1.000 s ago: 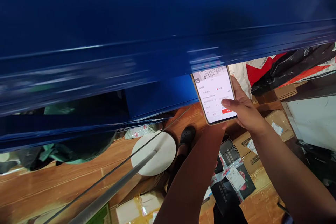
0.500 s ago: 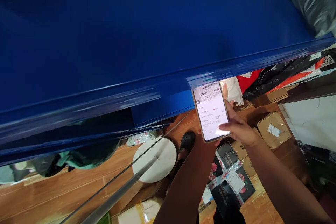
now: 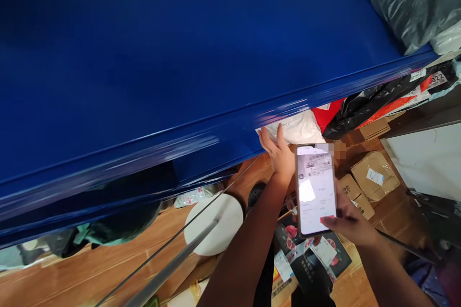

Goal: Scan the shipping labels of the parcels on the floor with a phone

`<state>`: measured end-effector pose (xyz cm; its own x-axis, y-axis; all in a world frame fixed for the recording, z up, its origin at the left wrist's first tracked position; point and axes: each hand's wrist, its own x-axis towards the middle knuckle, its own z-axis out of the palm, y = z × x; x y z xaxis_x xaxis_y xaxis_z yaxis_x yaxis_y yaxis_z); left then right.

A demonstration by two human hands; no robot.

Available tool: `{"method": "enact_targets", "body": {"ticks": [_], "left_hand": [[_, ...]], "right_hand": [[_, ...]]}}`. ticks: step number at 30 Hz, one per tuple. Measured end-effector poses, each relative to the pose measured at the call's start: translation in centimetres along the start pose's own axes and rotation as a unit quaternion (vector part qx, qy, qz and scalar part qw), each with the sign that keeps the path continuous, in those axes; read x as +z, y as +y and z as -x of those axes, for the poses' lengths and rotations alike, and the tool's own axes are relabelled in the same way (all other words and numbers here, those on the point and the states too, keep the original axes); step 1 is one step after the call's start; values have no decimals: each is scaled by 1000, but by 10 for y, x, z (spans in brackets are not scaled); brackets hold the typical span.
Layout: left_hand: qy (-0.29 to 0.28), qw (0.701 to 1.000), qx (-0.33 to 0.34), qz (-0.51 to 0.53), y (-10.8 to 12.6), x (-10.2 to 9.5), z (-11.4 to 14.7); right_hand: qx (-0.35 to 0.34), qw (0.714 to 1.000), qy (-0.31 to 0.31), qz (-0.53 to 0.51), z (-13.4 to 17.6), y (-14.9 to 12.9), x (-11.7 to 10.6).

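A smartphone (image 3: 317, 191) with a lit screen of text and a photo is in my right hand (image 3: 351, 218), whose thumb lies on the lower part of the screen. My left hand (image 3: 279, 151) reaches up to a white plastic mailer (image 3: 302, 125) under the blue shelf edge. Its fingers are spread and touch the mailer's near left part; the far side of the mailer is hidden by the shelf. Beside it lie a red parcel (image 3: 327, 112) and a black mailer bag (image 3: 355, 110).
Overhead spans a blue metal shelf (image 3: 198, 57), with a grey plastic mailer (image 3: 414, 9) at its right end. On the wooden floor stand dark boxes with pomegranate pictures (image 3: 306, 259) and brown cartons (image 3: 374, 177). A pole (image 3: 180, 259) on a round white base (image 3: 230, 218) is at lower left.
My left hand has left the phone and gone to the white mailer. The phone, now in my right hand alone, has moved lower and right; its screen content has changed.
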<state>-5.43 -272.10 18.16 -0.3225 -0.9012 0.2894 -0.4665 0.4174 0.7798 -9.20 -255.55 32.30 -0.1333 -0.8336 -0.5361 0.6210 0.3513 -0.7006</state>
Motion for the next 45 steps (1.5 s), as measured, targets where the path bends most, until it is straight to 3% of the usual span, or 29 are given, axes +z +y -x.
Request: {"method": "enact_targets", "body": {"ticks": [3, 8, 11, 18, 25, 36, 39, 45], "left_hand": [[31, 996, 6, -86, -1, 12, 2], [36, 995, 3, -98, -1, 19, 3], [33, 993, -5, -113, -3, 21, 2], [88, 989, 12, -116, -11, 22, -2], [51, 991, -27, -120, -21, 20, -10], [94, 985, -12, -143, -31, 15, -14], [105, 986, -5, -130, -33, 11, -21], [53, 993, -41, -92, -40, 3, -41]], "right_hand": [[20, 998, 65, -8, 24, 9, -11], [35, 989, 146, -2, 54, 18, -26], [24, 983, 180, 10, 61, 19, -27], [20, 968, 252, -5, 70, 26, -23], [53, 964, 257, -30, 80, 30, -25], [42, 962, 268, -35, 83, 35, -31], [43, 967, 245, -49, 82, 36, -31], [17, 966, 246, -75, 78, 32, -20]]}}
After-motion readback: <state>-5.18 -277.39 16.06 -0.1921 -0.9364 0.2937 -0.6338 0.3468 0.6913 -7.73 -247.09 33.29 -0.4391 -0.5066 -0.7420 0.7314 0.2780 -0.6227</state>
